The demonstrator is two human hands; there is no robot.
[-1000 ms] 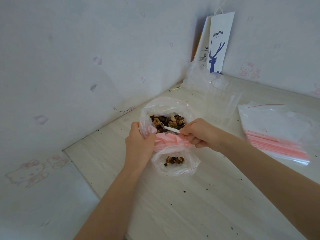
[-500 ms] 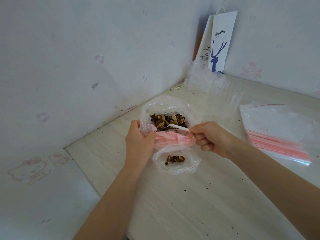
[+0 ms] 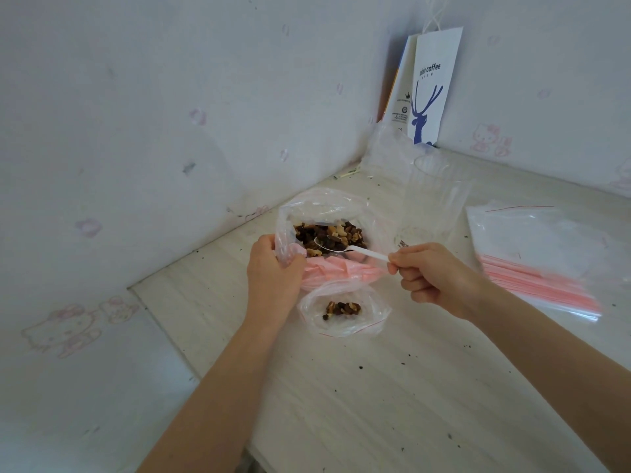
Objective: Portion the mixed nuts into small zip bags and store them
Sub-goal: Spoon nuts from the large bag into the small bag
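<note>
Mixed nuts [image 3: 333,233]: loose, light pieces in the big bag [image 3: 324,206], which sits on the counter [image 3: 375,404] near the wall [image 3: 153,148]. A small portion already lies in the small zip bag [image 3: 345,310] just in front of it.
Big bag: thin, limp, slippery film. I judge it would slump shut unless held at the rim.
Left grip [image 3: 273,271]: fingers curled round the big bag's near-left rim, bunching the film. It may also hold the small bag's pink mouth, but the folds hide that.
Right grip [image 3: 430,274]: pinches the handle end of the spoon [image 3: 351,250], whose bowl lies on the nuts.
Spoon: light, stiff plastic and shallow, so heaped loads would roll off.
Small zip bag: soft, best taken at its stiffer zip edge.
Edges: the counter's left edge runs beside the wall, and its near edge lies under the forearms.
Open room: bare counter in front. The spare zip bags [image 3: 539,261] lie to the right and a clear cup [image 3: 433,199] stands behind.
</note>
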